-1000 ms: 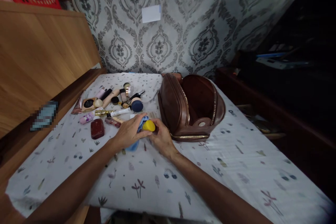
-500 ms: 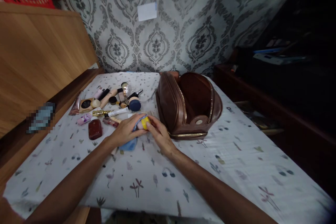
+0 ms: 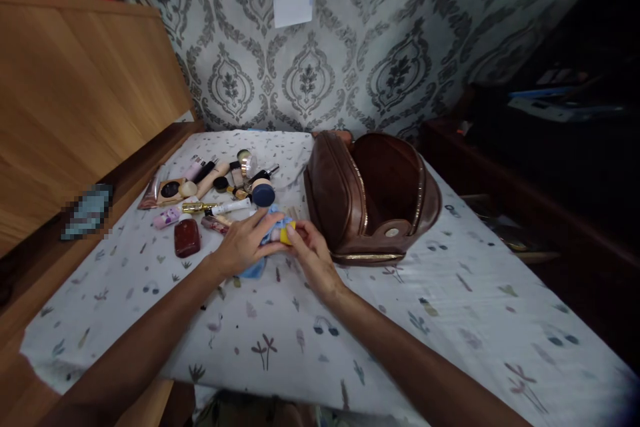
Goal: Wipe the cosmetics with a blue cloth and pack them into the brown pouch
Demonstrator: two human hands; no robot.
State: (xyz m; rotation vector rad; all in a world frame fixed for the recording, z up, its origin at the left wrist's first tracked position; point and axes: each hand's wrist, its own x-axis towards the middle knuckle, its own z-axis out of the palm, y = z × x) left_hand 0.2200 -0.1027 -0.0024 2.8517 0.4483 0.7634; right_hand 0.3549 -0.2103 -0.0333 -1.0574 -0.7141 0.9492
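My left hand (image 3: 245,245) is closed on a blue cloth (image 3: 255,268) that wraps part of a small yellow-capped item (image 3: 285,235). My right hand (image 3: 313,255) pinches that same item from the right, fingers curled round it. Both hands meet just above the patterned white sheet (image 3: 310,333), in front of the open brown leather pouch (image 3: 373,197). The item's body is mostly hidden by cloth and fingers.
Several cosmetics lie in a cluster at the left: a dark red case (image 3: 187,237), a blue-capped jar (image 3: 263,193), a pink tube (image 3: 167,217), a compact (image 3: 170,189). A wooden headboard (image 3: 75,100) rises at the left. Dark furniture (image 3: 540,167) stands at the right.
The yellow item has been turned between my hands and is more covered by the cloth and fingers now. My hands have shifted slightly up the sheet. The pouch and cosmetics lie as before.
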